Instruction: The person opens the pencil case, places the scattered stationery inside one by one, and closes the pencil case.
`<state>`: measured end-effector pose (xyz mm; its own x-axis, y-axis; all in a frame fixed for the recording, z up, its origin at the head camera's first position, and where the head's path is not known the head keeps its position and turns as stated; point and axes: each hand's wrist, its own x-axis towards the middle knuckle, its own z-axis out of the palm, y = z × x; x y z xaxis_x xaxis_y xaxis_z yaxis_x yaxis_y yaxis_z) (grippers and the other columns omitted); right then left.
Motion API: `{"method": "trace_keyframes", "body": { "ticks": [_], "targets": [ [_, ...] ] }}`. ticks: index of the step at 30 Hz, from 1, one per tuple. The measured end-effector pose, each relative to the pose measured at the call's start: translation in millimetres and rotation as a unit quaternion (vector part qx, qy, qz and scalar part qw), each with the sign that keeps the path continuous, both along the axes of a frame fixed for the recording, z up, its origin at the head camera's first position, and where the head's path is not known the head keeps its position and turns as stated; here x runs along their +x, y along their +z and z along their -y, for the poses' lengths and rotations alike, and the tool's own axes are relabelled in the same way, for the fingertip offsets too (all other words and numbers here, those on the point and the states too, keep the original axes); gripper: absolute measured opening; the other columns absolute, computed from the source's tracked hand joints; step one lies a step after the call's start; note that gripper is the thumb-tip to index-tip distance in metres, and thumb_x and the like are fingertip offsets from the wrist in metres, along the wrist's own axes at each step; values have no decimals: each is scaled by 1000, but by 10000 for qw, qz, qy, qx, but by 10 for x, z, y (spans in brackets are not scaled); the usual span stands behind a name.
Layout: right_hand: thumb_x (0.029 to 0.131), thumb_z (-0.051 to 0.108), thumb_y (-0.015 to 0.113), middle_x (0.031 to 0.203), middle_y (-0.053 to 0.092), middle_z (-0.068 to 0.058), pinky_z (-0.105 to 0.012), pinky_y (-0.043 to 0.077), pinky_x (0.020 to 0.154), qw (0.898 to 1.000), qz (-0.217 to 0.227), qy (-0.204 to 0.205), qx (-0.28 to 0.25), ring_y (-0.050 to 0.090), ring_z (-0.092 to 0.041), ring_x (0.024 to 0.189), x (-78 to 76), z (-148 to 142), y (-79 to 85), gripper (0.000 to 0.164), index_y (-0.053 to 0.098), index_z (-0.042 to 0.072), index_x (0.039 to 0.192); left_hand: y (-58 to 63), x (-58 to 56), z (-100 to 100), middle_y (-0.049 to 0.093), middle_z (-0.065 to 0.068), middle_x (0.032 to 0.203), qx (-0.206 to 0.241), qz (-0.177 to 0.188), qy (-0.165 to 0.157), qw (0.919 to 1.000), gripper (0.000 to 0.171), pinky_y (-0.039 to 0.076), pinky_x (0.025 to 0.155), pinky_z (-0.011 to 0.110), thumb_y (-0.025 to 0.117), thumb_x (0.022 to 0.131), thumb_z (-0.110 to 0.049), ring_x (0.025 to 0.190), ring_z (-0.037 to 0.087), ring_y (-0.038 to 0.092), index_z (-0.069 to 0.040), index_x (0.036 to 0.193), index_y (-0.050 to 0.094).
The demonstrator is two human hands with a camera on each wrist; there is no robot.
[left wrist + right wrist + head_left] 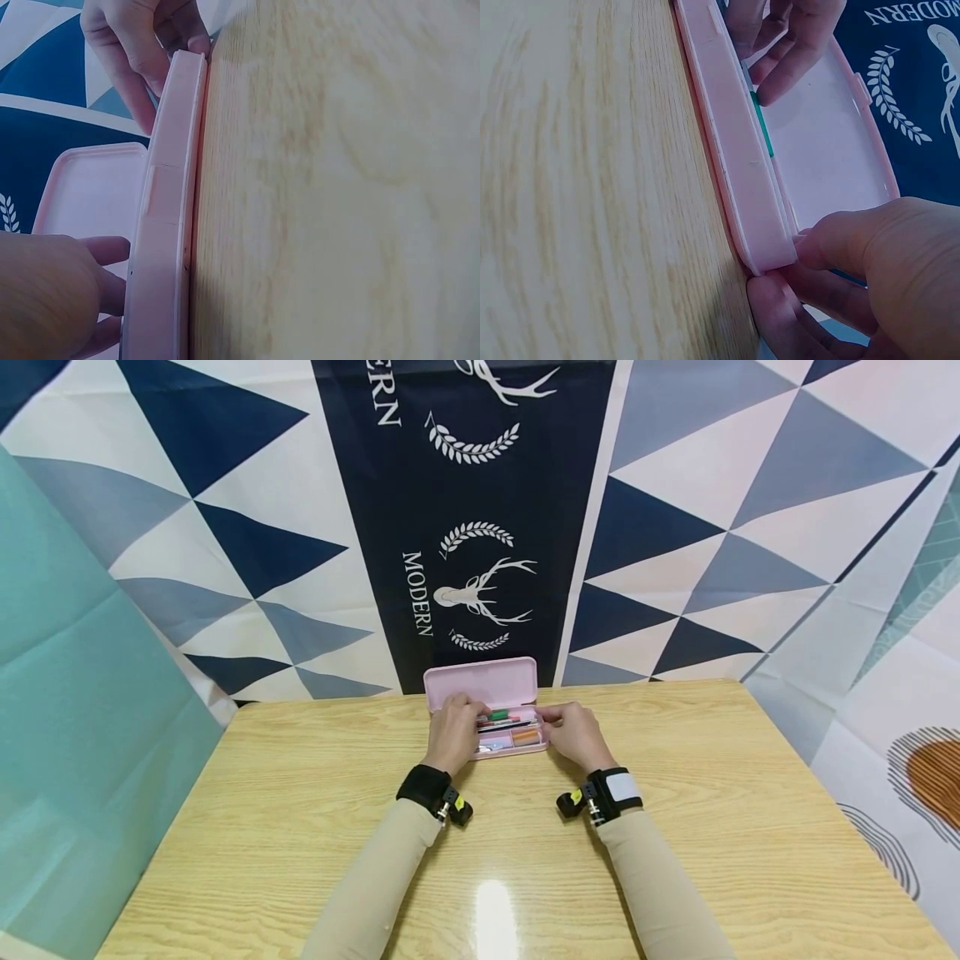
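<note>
A pink pencil case (pixel 481 684) lies on the table with its lid raised against the backdrop. My left hand (pixel 453 732) is over the left part of its tray, fingers reaching down inside. In the right wrist view a left fingertip (pixel 766 97) is at a green pen (pixel 762 127) that shows above the tray's side. My right hand (pixel 576 734) grips the right end of the case, thumb (pixel 821 241) above and fingers below. The tray also holds several slim pens or pencils, an orange item (pixel 526 737) and a pale metallic item (pixel 491 747).
The wood-grain table (pixel 300 827) extends around the case and toward me. A patterned cloth backdrop (pixel 480 527) stands right behind the case. Teal cloth (pixel 90 693) hangs on the left side, and pale printed cloth (pixel 877 735) on the right.
</note>
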<state>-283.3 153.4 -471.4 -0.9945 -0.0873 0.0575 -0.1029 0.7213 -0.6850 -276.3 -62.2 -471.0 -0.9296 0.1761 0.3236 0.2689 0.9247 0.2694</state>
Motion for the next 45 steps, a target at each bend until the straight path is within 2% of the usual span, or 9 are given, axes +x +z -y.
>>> {"method": "trace_keyframes", "body": {
  "ticks": [8, 17, 24, 29, 32, 35, 40, 45],
  "targets": [
    [92, 11, 68, 124, 72, -15, -31, 47, 68, 10000, -15, 12, 44, 65, -26, 97, 5, -1, 8, 31, 73, 13, 123, 3, 8, -3, 68, 4, 105, 63, 2, 29, 10000, 26, 54, 75, 41, 69, 87, -6, 100, 23, 59, -19, 107, 79],
    [92, 11, 68, 124, 72, -15, -33, 49, 71, 10000, 24, 8, 30, 65, -27, 99, 18, 6, 11, 31, 73, 13, 123, 84, 14, 32, 70, 7, 108, 459, -183, -89, 9987, 24, 54, 82, 43, 66, 88, -6, 99, 25, 60, -17, 106, 77],
    [92, 10, 68, 123, 73, -15, -29, 47, 66, 10000, 46, -12, 23, 65, -25, 92, 1, 11, 12, 31, 74, 14, 122, 96, 62, 146, 68, 7, 111, 588, -241, -90, 9979, 22, 53, 85, 43, 68, 90, -12, 102, 26, 60, -16, 110, 75],
    [92, 9, 67, 122, 73, -16, -27, 48, 60, 10000, 70, -30, -14, 65, -24, 86, -6, 20, 12, 32, 74, 14, 122, 78, 126, 284, 67, 9, 111, 749, -312, 82, 9967, 24, 55, 83, 43, 67, 88, -10, 101, 25, 60, -13, 111, 75],
    [92, 10, 68, 123, 72, -15, -28, 48, 62, 10000, 68, -4, 13, 65, -25, 90, -1, 23, 12, 32, 73, 14, 123, 66, 178, 382, 66, 10, 111, 852, -232, 221, 9958, 26, 56, 84, 44, 67, 87, -11, 103, 27, 60, -12, 112, 74],
    [92, 10, 67, 124, 72, -16, -31, 48, 67, 10000, 19, 22, 33, 66, -26, 95, 9, 18, 19, 32, 73, 13, 123, 62, 222, 479, 64, 12, 118, 976, -56, 294, 9948, 30, 55, 89, 47, 69, 87, -15, 110, 28, 58, -11, 116, 71],
    [93, 12, 67, 123, 73, -15, -35, 50, 73, 10000, 24, 23, 34, 66, -27, 100, 25, 12, 35, 31, 73, 13, 123, 74, 286, 643, 59, 16, 133, 1294, 221, 266, 9910, 41, 52, 100, 50, 71, 86, -21, 123, 31, 54, -11, 125, 67],
    [93, 12, 67, 123, 72, -16, -33, 49, 70, 10000, 8, 21, 60, 65, -27, 99, 26, -3, 30, 31, 73, 12, 123, 82, 332, 788, 57, 17, 134, 1669, 462, 273, 9845, 50, 47, 105, 51, 72, 87, -21, 124, 33, 53, -10, 134, 61]
  ]
}}
